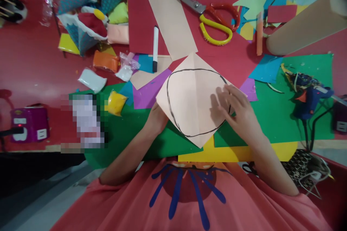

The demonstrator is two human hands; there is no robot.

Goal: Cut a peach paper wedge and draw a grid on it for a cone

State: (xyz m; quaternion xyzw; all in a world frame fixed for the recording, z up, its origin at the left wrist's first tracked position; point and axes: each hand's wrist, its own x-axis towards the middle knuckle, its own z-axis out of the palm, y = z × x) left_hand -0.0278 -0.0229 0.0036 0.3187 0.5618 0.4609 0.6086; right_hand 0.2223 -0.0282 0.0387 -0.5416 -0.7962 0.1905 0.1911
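A pale pink paper sheet (187, 101), turned cornerwise and creased down its middle, carries a large rounded outline in black marker. My left hand (158, 117) grips the sheet's left corner, with its fingers partly hidden beneath the paper. Over the right side of the sheet is my right hand (235, 110), its fingers apart and casting a shadow on the paper. Beyond the sheet lie a white marker with a black cap (155, 48), a beige paper strip (172, 21) and large scissors (202, 9) with red and yellow handles.
Clay packets (105, 61) and blue cone-shaped crafts (84, 30) crowd the left. At the right are a blue glue gun (311, 103) with its cord and a cardboard tube (303, 21). Green sheets (273, 119) and a yellow sheet (260, 151) line the near edge.
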